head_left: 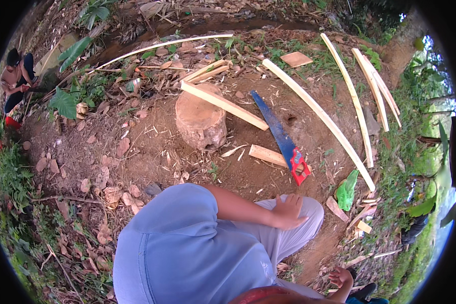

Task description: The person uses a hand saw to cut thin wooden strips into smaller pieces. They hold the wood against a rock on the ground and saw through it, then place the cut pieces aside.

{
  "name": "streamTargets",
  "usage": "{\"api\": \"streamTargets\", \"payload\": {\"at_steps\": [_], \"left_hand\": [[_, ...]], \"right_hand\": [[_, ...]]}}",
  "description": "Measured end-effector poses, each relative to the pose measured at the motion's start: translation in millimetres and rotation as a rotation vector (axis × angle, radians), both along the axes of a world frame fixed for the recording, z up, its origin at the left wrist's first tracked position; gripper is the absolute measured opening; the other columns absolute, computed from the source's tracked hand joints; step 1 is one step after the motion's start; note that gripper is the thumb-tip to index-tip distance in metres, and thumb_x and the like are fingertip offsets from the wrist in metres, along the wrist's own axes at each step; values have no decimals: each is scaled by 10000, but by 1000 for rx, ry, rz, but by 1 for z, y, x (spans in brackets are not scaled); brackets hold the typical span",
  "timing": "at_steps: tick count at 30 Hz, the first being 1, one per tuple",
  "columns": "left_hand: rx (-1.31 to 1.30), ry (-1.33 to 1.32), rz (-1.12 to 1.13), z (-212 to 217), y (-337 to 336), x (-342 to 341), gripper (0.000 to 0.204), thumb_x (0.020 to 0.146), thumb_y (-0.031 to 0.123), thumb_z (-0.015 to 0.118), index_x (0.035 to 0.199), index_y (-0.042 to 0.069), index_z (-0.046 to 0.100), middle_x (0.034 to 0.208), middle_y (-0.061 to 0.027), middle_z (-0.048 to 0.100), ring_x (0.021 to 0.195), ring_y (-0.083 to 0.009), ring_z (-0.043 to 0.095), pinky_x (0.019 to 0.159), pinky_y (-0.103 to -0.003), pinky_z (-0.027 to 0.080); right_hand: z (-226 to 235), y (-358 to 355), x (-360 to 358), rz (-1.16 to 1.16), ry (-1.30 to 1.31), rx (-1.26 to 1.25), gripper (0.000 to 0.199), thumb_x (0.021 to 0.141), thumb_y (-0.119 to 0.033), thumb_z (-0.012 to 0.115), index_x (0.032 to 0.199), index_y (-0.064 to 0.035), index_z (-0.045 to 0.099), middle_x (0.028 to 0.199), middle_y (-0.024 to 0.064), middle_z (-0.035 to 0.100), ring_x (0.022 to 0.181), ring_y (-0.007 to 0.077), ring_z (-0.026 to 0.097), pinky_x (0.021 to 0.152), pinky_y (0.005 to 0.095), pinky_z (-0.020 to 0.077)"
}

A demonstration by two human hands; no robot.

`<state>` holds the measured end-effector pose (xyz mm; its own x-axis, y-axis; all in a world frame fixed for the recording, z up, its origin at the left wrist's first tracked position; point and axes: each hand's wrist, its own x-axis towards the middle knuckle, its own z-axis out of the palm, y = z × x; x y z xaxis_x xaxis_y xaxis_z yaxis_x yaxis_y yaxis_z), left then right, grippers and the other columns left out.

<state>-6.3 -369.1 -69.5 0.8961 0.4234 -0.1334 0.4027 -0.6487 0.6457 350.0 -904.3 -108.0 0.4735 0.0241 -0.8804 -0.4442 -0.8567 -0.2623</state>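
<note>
My left hand [288, 212] lies open on my raised knee [309, 225], its fingers stretched out and holding nothing. Down at the lower right edge is a smaller hand [341, 276], which looks like my right; its fingers are loosely apart and nothing shows in them. Beyond my knee lies a handsaw [277, 126] with a blue blade and red handle [300, 167], the handle end over a short wooden block [267, 155]. Farther off stands a tree-stump block [201, 119]. A squared wooden strip [225, 105] slopes from its top toward the saw blade.
Long pale wooden strips [321, 114] lie at right, with more [362, 101] behind them. A green plastic bag [346, 191] sits by wood offcuts [364, 226]. A flat board piece [296, 59] lies farther back. Another person [17, 78] sits at the far left. Shavings and dry leaves litter the soil.
</note>
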Motion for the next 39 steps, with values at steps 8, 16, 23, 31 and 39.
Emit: {"api": "streamTargets", "payload": {"at_steps": [8,16,23,31,39], "left_hand": [[-854,-549,-657,70,75,-23,317,1090,281,661,1099,-17,768,1056,-131,789,1048,-249,754,981,-388,559],[-386,-1067,-36,195,255,-179,283,1083,171,697,844,22,716,985,-83,775,1085,-209,765,891,-358,586],[-264,-1505,641,181,461,-331,146,1094,148,648,1150,15,669,1184,-89,745,1184,-241,727,1005,-367,530],[-280,-955,1327,-4,666,-359,318,1070,324,722,1039,8,743,995,-55,769,1004,-178,755,854,-342,547],[-5,-154,831,-204,736,-271,321,956,285,727,1115,19,809,910,-182,788,896,-304,770,830,-426,573]], "right_hand": [[19,0,-45,-118,-95,-14,587,1038,-607,622,1334,-120,765,1164,101,803,1119,289,751,961,472,568],[60,38,-87,-56,-118,-88,586,1039,-606,617,1324,-117,770,1162,110,804,1115,295,753,963,472,568],[92,60,-116,-42,-126,-184,586,1040,-606,613,1315,-115,775,1160,118,805,1111,301,754,964,472,569],[120,100,-165,-57,-104,-303,586,1040,-605,608,1306,-112,781,1157,128,805,1106,307,756,966,471,570],[160,66,-245,-93,-82,-396,587,1041,-605,603,1296,-109,787,1155,137,806,1102,313,758,968,471,571]]}}
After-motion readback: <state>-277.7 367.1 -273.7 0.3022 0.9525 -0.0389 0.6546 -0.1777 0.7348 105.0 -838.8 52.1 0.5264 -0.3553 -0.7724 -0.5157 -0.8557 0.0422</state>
